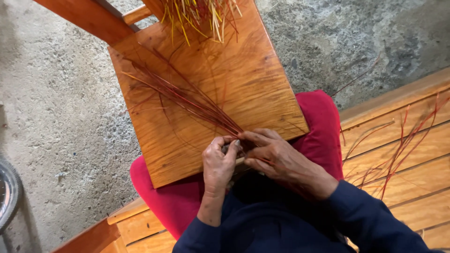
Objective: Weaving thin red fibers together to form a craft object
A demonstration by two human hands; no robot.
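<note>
A fan of thin red and dark straw strands [187, 96] lies across a wooden chair seat [243, 70], its ends gathered at the seat's near edge. My left hand [219, 161] and my right hand [276, 157] meet there, both pinching the gathered ends between fingers and thumbs. Whatever lies under my fingers at the join is hidden. My dark blue sleeves reach up from the bottom of the view.
A bunch of yellow and red straws [199, 16] rests at the seat's far end. Loose red strands [398, 150] lie on the wooden slat bench [412, 182] at right. Red cloth [318, 122] covers my lap. Concrete floor surrounds; a round metal object [7, 192] sits at left.
</note>
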